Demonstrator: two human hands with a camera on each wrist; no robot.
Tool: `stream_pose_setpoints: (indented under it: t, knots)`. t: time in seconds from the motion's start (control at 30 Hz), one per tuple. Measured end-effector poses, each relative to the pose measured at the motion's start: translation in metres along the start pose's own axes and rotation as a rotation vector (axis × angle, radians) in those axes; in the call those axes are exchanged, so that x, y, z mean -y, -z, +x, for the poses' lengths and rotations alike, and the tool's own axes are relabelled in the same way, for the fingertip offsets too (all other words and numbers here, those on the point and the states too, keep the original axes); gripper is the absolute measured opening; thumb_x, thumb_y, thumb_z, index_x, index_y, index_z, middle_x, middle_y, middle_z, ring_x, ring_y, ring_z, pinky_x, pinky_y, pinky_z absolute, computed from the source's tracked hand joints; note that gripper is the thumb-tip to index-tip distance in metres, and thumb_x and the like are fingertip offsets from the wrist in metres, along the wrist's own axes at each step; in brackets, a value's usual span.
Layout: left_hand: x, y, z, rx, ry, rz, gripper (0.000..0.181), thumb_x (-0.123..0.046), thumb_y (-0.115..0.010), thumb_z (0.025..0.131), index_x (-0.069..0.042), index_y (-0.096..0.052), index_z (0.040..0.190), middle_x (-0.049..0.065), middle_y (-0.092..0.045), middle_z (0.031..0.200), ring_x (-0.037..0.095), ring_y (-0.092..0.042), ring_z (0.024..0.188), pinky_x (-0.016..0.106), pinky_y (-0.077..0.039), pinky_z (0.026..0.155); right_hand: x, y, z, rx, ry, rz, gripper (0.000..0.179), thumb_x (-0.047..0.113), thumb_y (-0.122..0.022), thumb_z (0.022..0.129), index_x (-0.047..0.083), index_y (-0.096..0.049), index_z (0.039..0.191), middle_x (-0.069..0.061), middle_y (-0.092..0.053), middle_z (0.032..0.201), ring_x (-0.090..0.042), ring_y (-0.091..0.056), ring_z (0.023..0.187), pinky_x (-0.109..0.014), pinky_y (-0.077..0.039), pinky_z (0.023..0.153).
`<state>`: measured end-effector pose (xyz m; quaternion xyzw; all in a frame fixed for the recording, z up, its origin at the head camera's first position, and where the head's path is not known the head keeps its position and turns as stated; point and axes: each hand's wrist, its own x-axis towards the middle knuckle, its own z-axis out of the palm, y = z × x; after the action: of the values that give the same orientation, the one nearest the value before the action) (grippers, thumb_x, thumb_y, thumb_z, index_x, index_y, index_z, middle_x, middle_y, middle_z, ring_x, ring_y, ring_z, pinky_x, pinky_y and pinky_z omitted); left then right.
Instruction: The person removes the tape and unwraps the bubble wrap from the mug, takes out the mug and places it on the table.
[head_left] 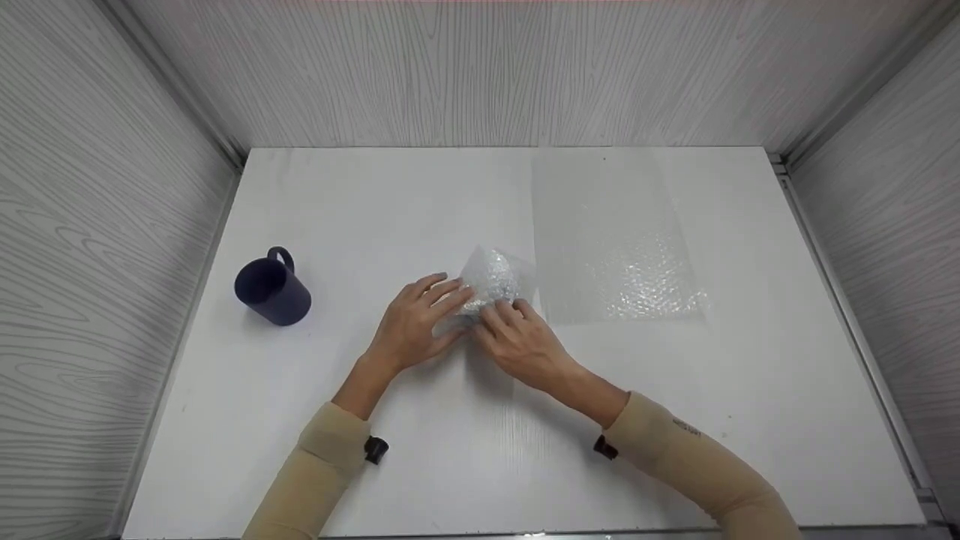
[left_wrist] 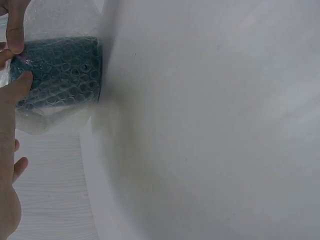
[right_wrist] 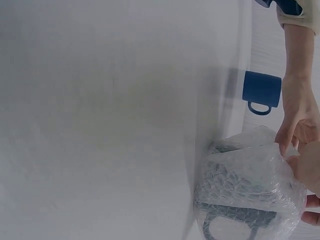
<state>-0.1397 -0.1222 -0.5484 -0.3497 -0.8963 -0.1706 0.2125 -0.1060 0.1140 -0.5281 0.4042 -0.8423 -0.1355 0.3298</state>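
Observation:
A blue mug wrapped in bubble wrap (head_left: 495, 271) stands on the white table between both hands. Through the clear layers the left wrist view shows its blue body (left_wrist: 65, 72), while the right wrist view shows its handle (right_wrist: 255, 230). My left hand (head_left: 411, 321) holds the wrapped mug from the left, fingers over the wrap and thumb on the near side. With bent fingers, my right hand (head_left: 523, 345) pinches the bubble wrap at the near right of the bundle. The wrap's upper corner sticks up loosely. Some right fingertips are hidden in the head view.
A second, unwrapped dark blue mug (head_left: 274, 291) stands upright at the left, its handle pointing away. To the right of the bundle a flat sheet of bubble wrap (head_left: 611, 240) lies on the table (head_left: 420, 465). Grey wood-patterned panels (head_left: 450, 75) enclose the back and both sides.

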Motion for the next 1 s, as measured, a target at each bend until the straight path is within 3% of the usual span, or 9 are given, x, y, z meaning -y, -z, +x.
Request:
stream_pose_setpoints:
  t: [0.17, 0.4, 0.63, 1.0]
  knots:
    - [0.000, 0.000, 0.000, 0.007, 0.004, -0.002, 0.063, -0.040, -0.087, 0.086, -0.024, -0.064, 0.143, 0.003, -0.070, 0.141, 0.029, -0.062, 0.135, 0.047, -0.057, 0.107, -0.001, -0.002, -0.001, -0.007, 0.005, 0.007, 0.009, 0.023, -0.062, 0.102, 0.015, -0.065, 0.102, -0.003, -0.063, 0.110, -0.022, -0.062, 0.098, -0.035, -0.054, 0.084]
    - [-0.001, 0.002, 0.001, 0.017, 0.009, -0.003, 0.063, -0.039, -0.087, 0.086, -0.024, -0.064, 0.143, 0.003, -0.070, 0.141, 0.030, -0.062, 0.136, 0.047, -0.057, 0.108, -0.006, -0.004, -0.005, -0.091, 0.010, 0.086, 0.008, 0.022, -0.065, 0.100, 0.017, -0.067, 0.106, -0.005, -0.067, 0.111, -0.024, -0.067, 0.100, -0.036, -0.058, 0.083]
    - [-0.001, 0.000, 0.000, 0.011, 0.017, 0.009, 0.064, -0.038, -0.088, 0.085, -0.025, -0.065, 0.143, 0.002, -0.070, 0.141, 0.028, -0.062, 0.135, 0.046, -0.057, 0.107, -0.006, -0.008, -0.006, -0.213, -0.007, 0.147, 0.006, 0.019, -0.075, 0.094, 0.018, -0.071, 0.089, -0.002, -0.068, 0.105, -0.023, -0.068, 0.093, -0.034, -0.058, 0.078]
    - [0.002, 0.000, -0.001, 0.002, 0.008, -0.006, 0.064, -0.038, -0.088, 0.085, -0.023, -0.065, 0.143, 0.004, -0.071, 0.140, 0.029, -0.063, 0.134, 0.046, -0.056, 0.107, 0.005, -0.010, -0.003, -0.132, -0.011, 0.007, 0.029, 0.013, -0.047, 0.109, 0.016, -0.074, 0.097, -0.004, -0.066, 0.106, -0.022, -0.066, 0.103, -0.033, -0.056, 0.083]
